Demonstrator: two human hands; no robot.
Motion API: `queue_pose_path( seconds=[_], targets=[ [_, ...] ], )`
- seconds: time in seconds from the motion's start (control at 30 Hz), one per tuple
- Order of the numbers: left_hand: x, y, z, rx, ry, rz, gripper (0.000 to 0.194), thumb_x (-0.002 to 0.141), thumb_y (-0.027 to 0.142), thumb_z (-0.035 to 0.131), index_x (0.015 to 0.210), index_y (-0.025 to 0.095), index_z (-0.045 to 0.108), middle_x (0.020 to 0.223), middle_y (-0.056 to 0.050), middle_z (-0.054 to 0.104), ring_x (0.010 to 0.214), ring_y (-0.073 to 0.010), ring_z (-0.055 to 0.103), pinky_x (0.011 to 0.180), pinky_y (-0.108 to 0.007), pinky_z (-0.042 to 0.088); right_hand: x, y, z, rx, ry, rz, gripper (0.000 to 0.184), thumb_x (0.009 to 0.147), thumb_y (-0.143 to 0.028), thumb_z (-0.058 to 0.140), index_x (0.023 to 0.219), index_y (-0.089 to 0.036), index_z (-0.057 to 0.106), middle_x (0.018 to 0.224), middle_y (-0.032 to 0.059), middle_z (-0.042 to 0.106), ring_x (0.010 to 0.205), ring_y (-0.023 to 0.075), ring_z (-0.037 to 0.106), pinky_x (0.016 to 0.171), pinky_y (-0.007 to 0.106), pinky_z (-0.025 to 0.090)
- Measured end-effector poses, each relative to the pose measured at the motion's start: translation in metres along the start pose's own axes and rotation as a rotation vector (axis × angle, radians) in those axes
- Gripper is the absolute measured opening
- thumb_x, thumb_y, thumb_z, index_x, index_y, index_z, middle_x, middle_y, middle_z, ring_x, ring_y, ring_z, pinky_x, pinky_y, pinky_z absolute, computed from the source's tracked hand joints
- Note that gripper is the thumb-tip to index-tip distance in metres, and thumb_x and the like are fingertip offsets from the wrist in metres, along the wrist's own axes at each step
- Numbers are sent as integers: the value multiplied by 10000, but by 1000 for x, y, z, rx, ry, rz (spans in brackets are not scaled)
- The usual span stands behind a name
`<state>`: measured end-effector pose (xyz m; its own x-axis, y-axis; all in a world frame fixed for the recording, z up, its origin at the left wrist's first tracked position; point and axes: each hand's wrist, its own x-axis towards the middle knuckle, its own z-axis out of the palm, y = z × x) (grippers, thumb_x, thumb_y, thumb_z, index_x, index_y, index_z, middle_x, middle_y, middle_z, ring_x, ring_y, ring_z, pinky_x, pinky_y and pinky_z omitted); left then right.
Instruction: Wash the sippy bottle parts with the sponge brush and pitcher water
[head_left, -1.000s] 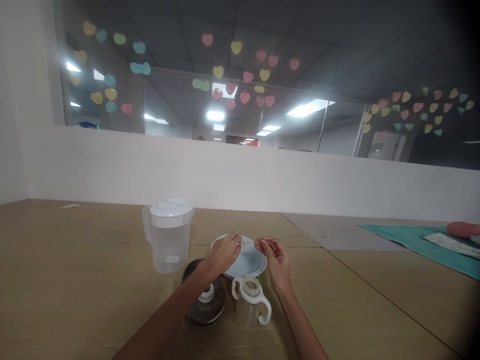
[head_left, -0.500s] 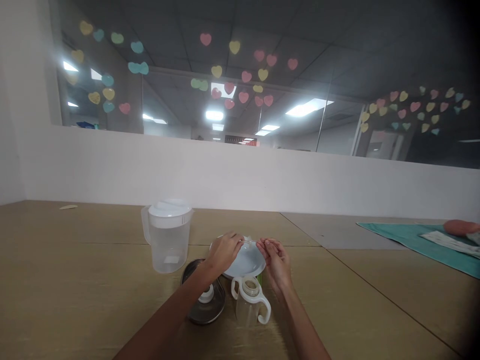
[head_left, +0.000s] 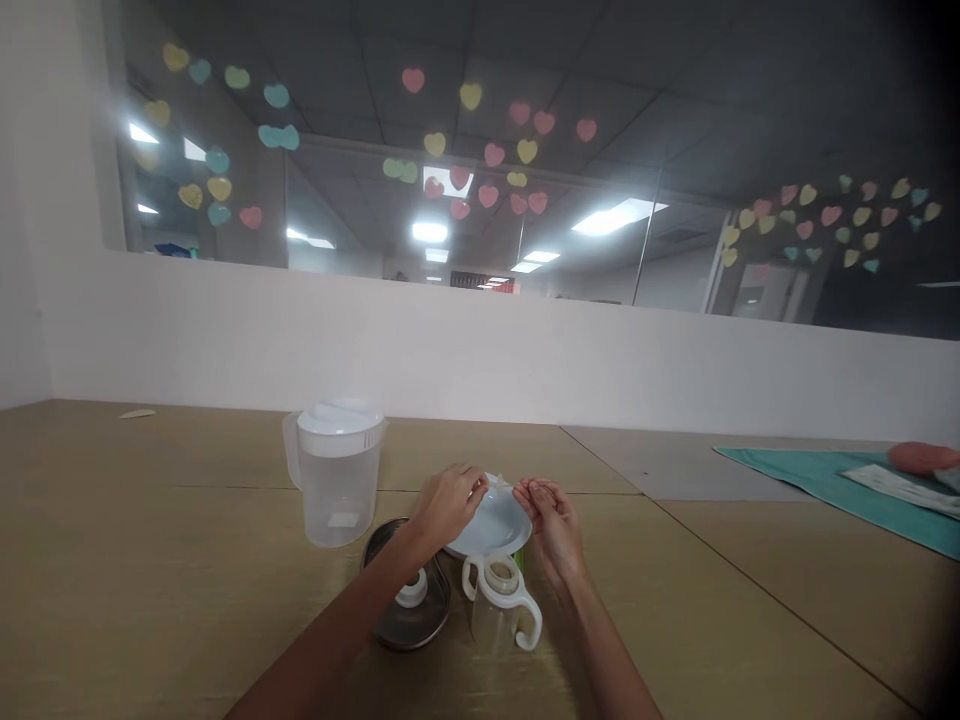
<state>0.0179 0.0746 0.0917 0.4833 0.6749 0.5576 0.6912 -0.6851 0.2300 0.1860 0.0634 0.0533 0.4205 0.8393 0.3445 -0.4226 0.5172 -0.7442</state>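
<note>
Both of my hands are above a pale blue basin [head_left: 487, 530]. My right hand [head_left: 555, 525] pinches a small, pale translucent piece [head_left: 501, 482], its kind too small to make out. Beside it my left hand [head_left: 450, 500] has its fingertips closed together; what they hold, if anything, is hidden. In front of the basin stands a clear baby bottle [head_left: 495, 625] with white handles and an uncovered mouth. Under my left forearm lies a metal kidney-shaped dish [head_left: 416, 628], partly covered, with a white ring [head_left: 412, 592] in it.
A translucent lidded pitcher [head_left: 341, 490] stands to the left of the basin. Something green [head_left: 519, 560] shows behind the bottle. At the far right, a teal cloth [head_left: 795, 475] bears a reddish object [head_left: 921, 457]. A flat pale piece [head_left: 137, 413] lies at the far left.
The thin, pale link between my fingertips no longer shows. Otherwise my hands are almost where they were, and the bottle, basin and pitcher have not moved.
</note>
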Motion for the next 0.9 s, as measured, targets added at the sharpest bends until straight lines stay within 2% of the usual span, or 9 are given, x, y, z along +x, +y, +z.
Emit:
queue_pose_path(
  seconds=[0.43,0.57,0.7,0.8,0.9],
  targets=[
    [0,2,4,-16,-30,28,191,904,287,408,898,212,584,895,-1,632,858,-146,559,750,-244,392,-1,1,2,-19,-8,6,311,491,-347,825,673,-198,621,704,-15,670,679,125,641,747,257,539],
    [0,3,3,-8,-24,27,199,906,284,403,888,211,588,892,-10,632,854,-155,562,749,-253,397,-3,3,3,-72,-23,-1,283,509,-359,813,655,-189,640,697,0,678,699,143,640,754,278,522],
    [-1,2,5,-26,-24,17,203,910,267,397,899,212,592,911,-12,632,883,-163,563,773,-267,406,-3,8,0,-141,-31,2,231,510,-316,815,624,-180,668,761,33,705,806,167,638,797,271,484],
    [0,-1,10,-43,-45,30,206,913,257,393,917,202,592,952,-23,626,927,-165,558,819,-275,409,-4,12,1,-167,-68,49,240,485,-307,826,613,-172,675,812,60,714,866,204,636,804,299,485],
    [4,-5,13,-39,-48,49,227,922,243,372,952,196,592,985,-34,620,961,-168,554,853,-287,416,-9,10,7,-157,-130,113,277,488,-346,825,627,-171,662,815,68,713,831,231,652,754,349,518]
  ],
)
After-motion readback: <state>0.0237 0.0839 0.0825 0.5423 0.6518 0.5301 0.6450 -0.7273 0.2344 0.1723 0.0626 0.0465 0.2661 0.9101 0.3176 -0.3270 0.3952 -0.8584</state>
